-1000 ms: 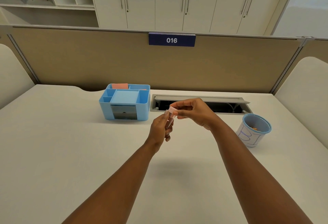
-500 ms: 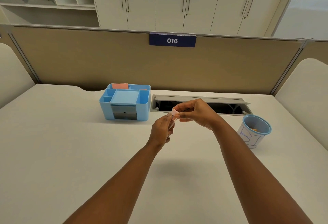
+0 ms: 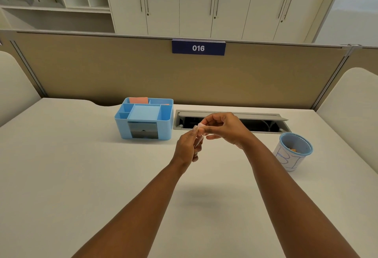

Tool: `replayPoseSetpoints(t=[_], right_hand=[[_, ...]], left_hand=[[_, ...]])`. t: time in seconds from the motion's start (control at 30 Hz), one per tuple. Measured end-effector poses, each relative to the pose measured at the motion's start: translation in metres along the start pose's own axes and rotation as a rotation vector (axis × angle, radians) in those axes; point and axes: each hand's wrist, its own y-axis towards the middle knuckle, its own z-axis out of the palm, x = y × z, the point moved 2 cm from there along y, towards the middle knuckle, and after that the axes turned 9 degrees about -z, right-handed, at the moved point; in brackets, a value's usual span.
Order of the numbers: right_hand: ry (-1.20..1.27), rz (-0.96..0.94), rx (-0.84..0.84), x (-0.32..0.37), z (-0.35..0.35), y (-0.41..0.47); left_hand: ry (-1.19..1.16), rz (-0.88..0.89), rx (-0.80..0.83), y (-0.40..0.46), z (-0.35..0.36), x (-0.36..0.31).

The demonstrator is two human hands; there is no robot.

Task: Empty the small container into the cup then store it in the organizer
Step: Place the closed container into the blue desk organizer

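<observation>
Both hands meet above the middle of the white desk. My left hand (image 3: 187, 145) grips the body of a small clear container (image 3: 199, 135), mostly hidden by the fingers. My right hand (image 3: 223, 128) pinches the container's pale pink cap end from the right. The white cup (image 3: 291, 155) with a blue rim and blue scribbles stands at the right, with something orange inside. The blue organizer (image 3: 144, 117), with several compartments and a grey drawer front, stands behind and to the left of my hands.
A grey cable tray (image 3: 231, 123) with an open flap lies in the desk behind my hands. A tan partition with a "016" sign (image 3: 198, 48) closes off the back. Pink notes (image 3: 138, 100) sit in the organizer's rear compartment.
Both hands stay together on the small container. My right fingers have shifted slightly at its cap; the hands have barely moved otherwise.
</observation>
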Motion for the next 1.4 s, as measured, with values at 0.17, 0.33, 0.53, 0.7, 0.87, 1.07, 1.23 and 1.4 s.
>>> replayPoseSetpoints(t=[0.17, 0.33, 0.53, 0.7, 0.87, 1.07, 1.23, 1.4], right_hand=[[0.129, 0.037, -0.037, -0.006, 0.0, 0.0], [0.148, 0.0, -0.001, -0.009, 0.005, 0.0], [0.016, -0.012, 0.009, -0.013, 0.02, 0.009], [0.028, -0.003, -0.043, -0.015, 0.035, 0.021], [0.037, -0.007, -0.178, -0.014, 0.051, 0.039], [-0.005, -0.062, -0.282, -0.007, 0.08, 0.069], [-0.049, -0.115, -0.325, -0.002, 0.108, 0.094], [-0.093, -0.159, -0.37, 0.003, 0.136, 0.119]], left_hand=[[-0.04, -0.055, 0.003, 0.004, 0.0, 0.002], [-0.09, -0.1, -0.046, 0.007, -0.006, 0.005], [0.017, -0.126, -0.136, 0.009, -0.024, 0.011], [0.048, -0.075, -0.245, 0.01, -0.048, 0.017], [0.436, 0.073, -0.634, 0.007, -0.089, 0.02], [0.837, 0.027, -0.747, 0.02, -0.154, 0.019], [1.033, -0.017, -0.683, 0.033, -0.195, 0.022], [1.152, -0.122, -0.565, 0.048, -0.218, 0.028]])
